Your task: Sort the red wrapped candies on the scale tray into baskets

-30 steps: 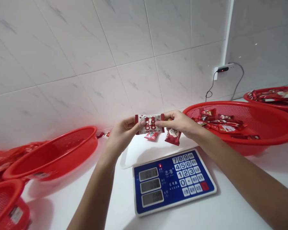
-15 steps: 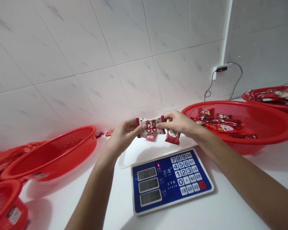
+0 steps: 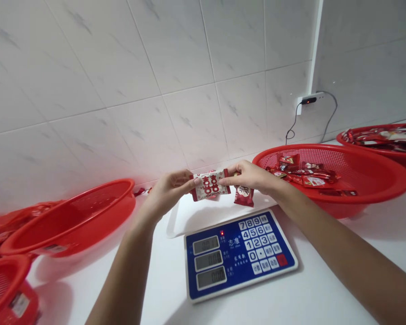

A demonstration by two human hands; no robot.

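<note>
Between my two hands, above the white pan [image 3: 189, 216] of a weighing scale, is a white and red wrapped candy [image 3: 210, 184] with large red characters. My left hand [image 3: 171, 192] pinches its left end, thumb on the front. My right hand [image 3: 248, 175] pinches its right end. A second, dark red wrapped candy [image 3: 244, 196] with a pale round print hangs below the right hand's fingers; how it is held is partly hidden. The scale's blue panel [image 3: 238, 253], with keys and three displays, faces me just below the hands.
A red basket [image 3: 365, 174] with red-wrapped sweets [image 3: 313, 180] stands at the right, and another filled basket [image 3: 399, 155] behind it. At the left are a red basket [image 3: 98, 221] and a nearer one [image 3: 6, 289]. A socket [image 3: 309, 100] with cables sits on the tiled wall.
The white and red candy has tilted slightly and its printed front shows more fully. My left hand has shifted a little left; the view has moved slightly.
</note>
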